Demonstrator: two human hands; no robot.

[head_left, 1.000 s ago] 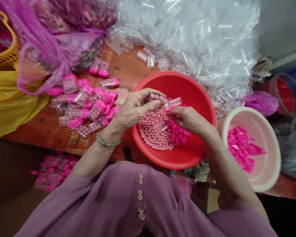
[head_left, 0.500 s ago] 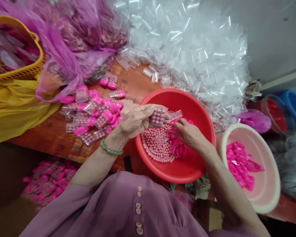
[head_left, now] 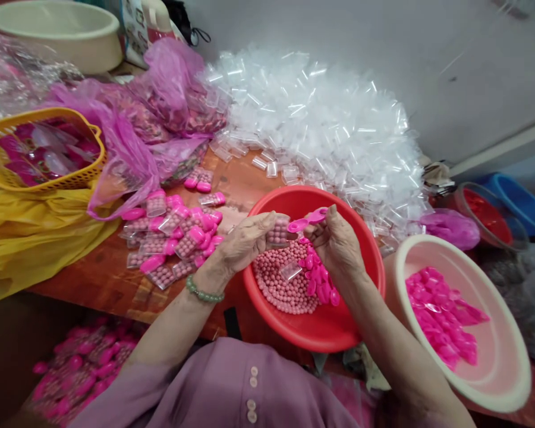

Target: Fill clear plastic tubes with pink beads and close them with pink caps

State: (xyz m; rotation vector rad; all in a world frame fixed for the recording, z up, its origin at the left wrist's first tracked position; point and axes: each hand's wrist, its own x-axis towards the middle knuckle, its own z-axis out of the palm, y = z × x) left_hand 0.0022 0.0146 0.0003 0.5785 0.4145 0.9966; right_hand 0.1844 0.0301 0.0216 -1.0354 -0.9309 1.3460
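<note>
My left hand (head_left: 245,241) grips a small clear container (head_left: 278,232) filled with pink beads, held over the left part of the red basin (head_left: 316,339). Close beside it, my right hand (head_left: 339,241) pinches a bright pink spoon-shaped piece (head_left: 307,220), whose near end lies by the container's open side. Below the hands the basin holds a heap of pink beads (head_left: 279,285), a loose clear container (head_left: 290,271) on the beads, and several pink pieces (head_left: 323,285) at their right.
Filled containers (head_left: 178,232) with pink caps lie left of the basin. Clear empty containers (head_left: 321,125) are piled behind. A cream basin (head_left: 512,380) with pink pieces stands right. A yellow basket (head_left: 49,178) and purple bag (head_left: 125,148) are at the left.
My right hand has risen from the pink pieces and now shows a pink spoon-shaped piece beside the container. The view has tilted up, showing more of the wall and back left.
</note>
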